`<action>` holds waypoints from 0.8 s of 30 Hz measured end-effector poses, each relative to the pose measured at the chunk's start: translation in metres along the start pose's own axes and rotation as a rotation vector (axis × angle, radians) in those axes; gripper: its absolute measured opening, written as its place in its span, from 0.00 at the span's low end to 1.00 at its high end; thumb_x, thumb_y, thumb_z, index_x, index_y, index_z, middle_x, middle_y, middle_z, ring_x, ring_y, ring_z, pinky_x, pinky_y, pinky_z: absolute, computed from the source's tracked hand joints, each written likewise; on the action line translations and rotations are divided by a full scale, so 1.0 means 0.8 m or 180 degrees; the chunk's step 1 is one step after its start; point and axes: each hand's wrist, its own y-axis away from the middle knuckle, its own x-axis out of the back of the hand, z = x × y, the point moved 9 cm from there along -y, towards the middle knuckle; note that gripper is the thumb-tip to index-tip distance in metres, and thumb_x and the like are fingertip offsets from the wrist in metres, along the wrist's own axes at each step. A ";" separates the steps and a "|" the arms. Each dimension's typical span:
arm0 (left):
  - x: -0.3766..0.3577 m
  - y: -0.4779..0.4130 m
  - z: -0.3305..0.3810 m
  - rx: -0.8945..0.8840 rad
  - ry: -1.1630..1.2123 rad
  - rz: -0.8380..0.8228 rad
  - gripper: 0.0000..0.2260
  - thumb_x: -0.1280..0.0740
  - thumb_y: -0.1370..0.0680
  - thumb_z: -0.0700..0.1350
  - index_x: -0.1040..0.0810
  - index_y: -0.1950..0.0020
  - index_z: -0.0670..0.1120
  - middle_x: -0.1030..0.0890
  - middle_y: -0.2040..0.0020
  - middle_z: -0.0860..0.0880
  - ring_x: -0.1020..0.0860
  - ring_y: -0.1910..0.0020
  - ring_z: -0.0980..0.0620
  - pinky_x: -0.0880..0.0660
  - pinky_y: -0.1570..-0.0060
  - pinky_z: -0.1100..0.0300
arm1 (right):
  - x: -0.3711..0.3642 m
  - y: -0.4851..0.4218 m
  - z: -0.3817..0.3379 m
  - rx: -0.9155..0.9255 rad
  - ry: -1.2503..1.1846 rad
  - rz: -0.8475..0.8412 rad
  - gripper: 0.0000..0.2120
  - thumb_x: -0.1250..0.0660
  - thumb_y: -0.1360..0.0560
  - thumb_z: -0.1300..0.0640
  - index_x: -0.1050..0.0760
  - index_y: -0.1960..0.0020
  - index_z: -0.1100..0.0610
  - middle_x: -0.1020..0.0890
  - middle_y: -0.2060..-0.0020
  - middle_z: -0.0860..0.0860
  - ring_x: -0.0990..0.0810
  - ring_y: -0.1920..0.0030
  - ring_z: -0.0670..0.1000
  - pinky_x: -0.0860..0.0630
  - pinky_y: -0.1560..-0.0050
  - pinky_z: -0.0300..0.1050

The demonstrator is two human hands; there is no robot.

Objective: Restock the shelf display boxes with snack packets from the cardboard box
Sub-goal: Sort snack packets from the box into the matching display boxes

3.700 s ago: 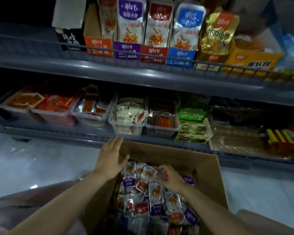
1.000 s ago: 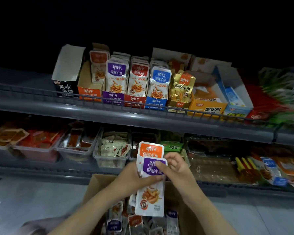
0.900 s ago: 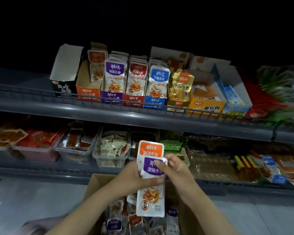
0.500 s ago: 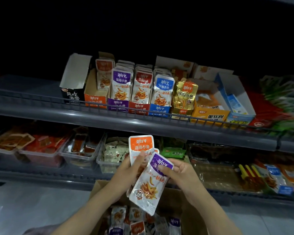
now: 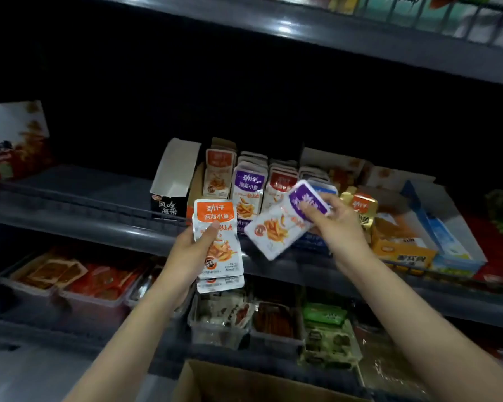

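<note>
Left hand (image 5: pixel 190 250): up in front of the shelf edge, fingers wrapped behind a small stack of orange-topped white snack packets (image 5: pixel 218 242), thumb clamped across the front. Stack upright, a second packet peeking out below the first.
Right hand (image 5: pixel 336 224): level with it, thumb and fingertips pinching the purple-topped white snack packet (image 5: pixel 279 227) by its purple end. Packet tilted, bottom corner pointing down-left, a touch blurred.
Between the two: packets apart, purple one just right of the orange stack.
Grey metal shelf with wire rail (image 5: pixel 79 198): right behind both hands.
On it, left to right: black display box with a white flap (image 5: pixel 169 204); brown-walled display box (image 5: pixel 197 184) with a lone orange-topped packet (image 5: pixel 219 175) standing inside; full file of purple-topped packets (image 5: pixel 250 184); file of red-topped packets (image 5: pixel 283 181); gold foil packet (image 5: pixel 360 211) poking out past the right hand; yellow carton (image 5: pixel 404 248); blue-and-white open carton (image 5: pixel 447 242).
Purple packet's spot: in the air, in front of the red-topped file, low edge over the rail.
Brown cardboard box (image 5: pixel 244 384): bottom edge of view, below both forearms, contents out of sight.
Lower shelf: clear plastic tubs (image 5: pixel 93 288) of red and brown snacks, green packs (image 5: pixel 325 314) further right.
</note>
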 end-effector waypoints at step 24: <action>0.057 -0.023 -0.005 0.0035 0.0169 0.0314 0.07 0.33 0.23 0.51 0.21 0.47 0.51 0.15 0.55 0.51 0.16 0.58 0.52 0.22 0.61 0.59 | -0.137 -0.137 -0.037 0.1295 0.1752 -0.0717 0.16 0.31 0.24 0.57 0.26 0.37 0.53 0.21 0.44 0.50 0.22 0.46 0.49 0.23 0.51 0.42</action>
